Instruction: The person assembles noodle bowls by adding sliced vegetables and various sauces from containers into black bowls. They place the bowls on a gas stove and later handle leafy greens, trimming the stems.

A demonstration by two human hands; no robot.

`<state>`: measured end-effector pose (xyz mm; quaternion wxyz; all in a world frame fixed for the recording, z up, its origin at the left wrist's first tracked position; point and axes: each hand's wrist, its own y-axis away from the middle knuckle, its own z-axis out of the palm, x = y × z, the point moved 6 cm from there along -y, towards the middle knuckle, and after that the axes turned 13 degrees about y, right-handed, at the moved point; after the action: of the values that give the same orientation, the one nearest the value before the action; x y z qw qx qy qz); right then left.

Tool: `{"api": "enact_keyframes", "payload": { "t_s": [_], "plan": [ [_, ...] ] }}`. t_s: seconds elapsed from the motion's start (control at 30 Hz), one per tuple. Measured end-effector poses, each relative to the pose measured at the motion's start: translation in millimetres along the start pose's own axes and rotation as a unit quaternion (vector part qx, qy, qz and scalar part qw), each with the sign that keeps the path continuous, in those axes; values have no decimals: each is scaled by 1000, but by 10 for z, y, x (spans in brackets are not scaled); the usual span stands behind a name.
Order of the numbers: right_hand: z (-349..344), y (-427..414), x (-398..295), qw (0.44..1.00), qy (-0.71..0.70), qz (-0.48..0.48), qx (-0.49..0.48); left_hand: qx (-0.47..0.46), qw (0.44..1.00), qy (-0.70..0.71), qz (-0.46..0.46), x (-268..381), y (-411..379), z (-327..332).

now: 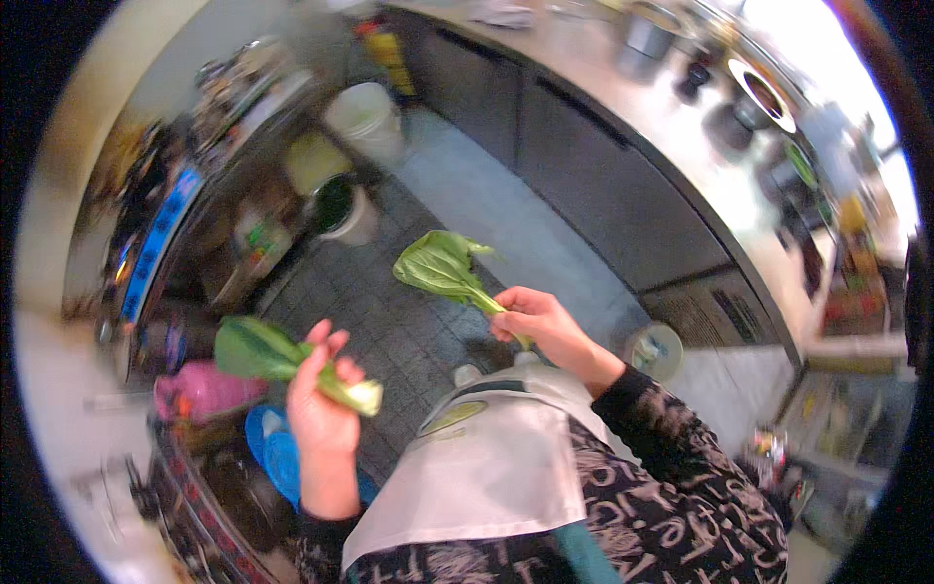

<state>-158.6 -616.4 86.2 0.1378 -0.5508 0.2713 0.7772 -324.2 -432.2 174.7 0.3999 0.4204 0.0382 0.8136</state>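
My left hand (pixel 325 394) holds a head of leafy greens (pixel 266 349), like bok choy, its pale cut base pointing right and its dark leaf end pointing left. In my right hand (pixel 543 325) a single green leaf (pixel 441 270) is pinched by its stalk between thumb and fingers, the blade spreading up and to the left. The two pieces are apart from each other. Both hands are raised over the floor in front of my white apron (pixel 474 482).
A bin with a dark liner (pixel 361 223) and a white bucket (pixel 365 113) stand along the left shelving. Dark cabinets (pixel 569 139) under a pale countertop (pixel 700 168) curve along the right. A pink container (pixel 208 390) and a blue basin (pixel 281 452) sit at lower left.
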Motion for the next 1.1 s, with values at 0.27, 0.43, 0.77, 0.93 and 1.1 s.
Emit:
{"api": "enact_keyframes", "payload": {
  "t_s": [0.27, 0.43, 0.77, 0.93, 1.1],
  "plan": [
    [-1683, 1529, 2367, 895, -6, 246, 371, 19, 990, -63, -121, -296, 221, -125],
    [-2607, 2487, 3164, 816, -28, 254, 519, 15, 984, -75, -161, -580, 117, 255],
    [-3291, 2659, 3354, 815, 259, 187, 484, -222, 914, 133, -312, -855, 126, 1193],
    [-2867, 2093, 3312, 891, -3, 262, 369, -243, 918, 166, -266, -615, 377, 1095],
    [-2463, 1793, 2182, 922, 178, 224, 260, -266, 918, 184, -230, -117, 667, 883]
  ]
}}
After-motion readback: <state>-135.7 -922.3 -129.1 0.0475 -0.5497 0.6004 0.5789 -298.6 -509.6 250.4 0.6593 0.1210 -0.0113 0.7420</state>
